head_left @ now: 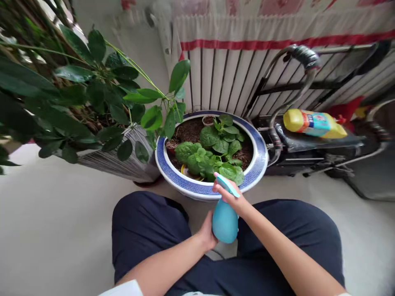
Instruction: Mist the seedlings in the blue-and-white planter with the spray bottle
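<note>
Between my knees I hold a blue spray bottle (pixel 225 222) with a lighter head, its nozzle pointing toward the plants. My left hand (pixel 207 233) is wrapped around the bottle's left side, fingers mostly hidden behind it. At the top, my right hand (pixel 232 192) grips the neck and spray head; some fingers are hidden by the head. Just beyond stands a round blue-and-white ceramic pot (pixel 262 158) holding dark soil (pixel 189 130). Leafy green plants (pixel 212 154) grow in it, the front leaves close to the nozzle. A small white cup (pixel 208 120) sits at the soil's back edge.
A tall leafy plant (pixel 95 90) in a grey striped planter (pixel 120 158) stands left, its branches reaching over the pot. Right is a metal-framed cart (pixel 277 98) carrying a yellow bottle (pixel 314 123) on its side. A radiator (pixel 222 78) with a red-trimmed curtain (pixel 247 43) lies behind.
</note>
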Tool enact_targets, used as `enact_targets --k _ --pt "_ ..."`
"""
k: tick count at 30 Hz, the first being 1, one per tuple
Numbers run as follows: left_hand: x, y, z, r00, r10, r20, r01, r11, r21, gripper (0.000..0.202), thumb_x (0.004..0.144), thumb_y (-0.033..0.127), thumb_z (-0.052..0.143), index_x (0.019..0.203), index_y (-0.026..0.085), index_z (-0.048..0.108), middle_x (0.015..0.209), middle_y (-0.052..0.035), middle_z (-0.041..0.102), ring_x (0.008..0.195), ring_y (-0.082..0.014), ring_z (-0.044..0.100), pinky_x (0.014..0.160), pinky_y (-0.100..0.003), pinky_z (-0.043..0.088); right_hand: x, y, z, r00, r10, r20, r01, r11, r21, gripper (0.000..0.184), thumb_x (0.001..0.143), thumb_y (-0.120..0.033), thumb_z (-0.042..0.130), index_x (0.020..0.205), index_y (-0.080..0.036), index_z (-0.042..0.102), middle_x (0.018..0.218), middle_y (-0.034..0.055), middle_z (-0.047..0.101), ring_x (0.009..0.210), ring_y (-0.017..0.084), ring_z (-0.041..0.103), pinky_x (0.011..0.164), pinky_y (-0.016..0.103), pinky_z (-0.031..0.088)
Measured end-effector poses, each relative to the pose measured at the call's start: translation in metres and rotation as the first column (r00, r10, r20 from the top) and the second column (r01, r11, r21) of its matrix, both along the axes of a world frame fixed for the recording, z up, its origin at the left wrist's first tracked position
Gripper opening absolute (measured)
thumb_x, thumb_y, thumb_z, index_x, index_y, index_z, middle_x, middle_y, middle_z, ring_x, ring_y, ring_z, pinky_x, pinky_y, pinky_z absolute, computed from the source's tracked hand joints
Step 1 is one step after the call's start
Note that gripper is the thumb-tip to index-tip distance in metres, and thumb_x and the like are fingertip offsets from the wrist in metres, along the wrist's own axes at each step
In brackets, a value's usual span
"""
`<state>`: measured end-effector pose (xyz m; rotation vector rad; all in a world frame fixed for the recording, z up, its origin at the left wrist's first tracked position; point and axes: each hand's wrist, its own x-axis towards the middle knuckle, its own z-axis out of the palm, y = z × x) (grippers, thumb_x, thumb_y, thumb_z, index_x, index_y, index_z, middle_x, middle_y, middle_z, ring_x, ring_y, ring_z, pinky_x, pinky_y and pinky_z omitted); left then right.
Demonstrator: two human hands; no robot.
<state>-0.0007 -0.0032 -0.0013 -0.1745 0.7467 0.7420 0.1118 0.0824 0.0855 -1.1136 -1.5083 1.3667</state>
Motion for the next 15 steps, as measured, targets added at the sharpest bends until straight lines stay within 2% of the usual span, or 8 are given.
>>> enact_targets --k 3,8,12,15 --pt "-0.001 -0.003 -0.003 0.999 -0.019 0.036 0.019 1.0 0.004 0.062 0.094 0.051 0.039 0.132 0.004 0.054 0.102 -0.0189 0.073 0.092 -0.0332 0.07 0.096 -0.053 0.046 -0.005 -0.002 -0.001 1.0 0.02 0.006 -0.019 1.0 -0.019 0.036 0.088 -0.055 0.057 0.078 -0.02 0.058 0.067 -0.0003 0.055 0.048 0.009 0.042 0.05 0.026 0.038" --pt "-0.001 -0.002 -0.005 0.998 -0.068 0.009 0.068 0.998 0.002 0.06 0.091 0.052 0.043 0.125 0.006 0.059 0.096 -0.0175 0.074 0.086 -0.0324 0.07 0.092 -0.053 0.048 -0.006 0.001 -0.004 0.999 0.032 0.003 -0.032 0.999 -0.042 0.034 0.086 -0.055 0.059 0.082 -0.021 0.06 0.075 0.0016 0.06 0.051 0.01 0.043 0.051 0.027 0.04" --pt "-0.001 0.002 0.0 0.995 -0.097 -0.006 0.097 0.994 0.041 0.054 0.089 0.049 0.046 0.118 0.006 0.063 0.099 -0.0166 0.074 0.086 -0.0311 0.07 0.091 -0.051 0.05 0.0 0.001 -0.002 0.997 -0.081 -0.02 0.079 0.995 -0.064 0.039 0.083 -0.058 0.06 0.073 -0.02 0.06 0.067 0.001 0.057 0.049 0.011 0.041 0.051 0.029 0.04" --pt "0.0 0.005 0.005 0.983 -0.18 -0.041 0.182 0.982 0.057 0.054 0.087 0.051 0.05 0.115 0.008 0.066 0.098 -0.015 0.074 0.085 -0.0304 0.071 0.09 -0.05 0.051 0.008 -0.001 0.002 0.987 -0.151 -0.046 0.147 0.986 -0.081 0.034 0.083 -0.055 0.062 0.082 -0.021 0.064 0.076 0.0029 0.062 0.056 0.013 0.047 0.055 0.03 0.041"
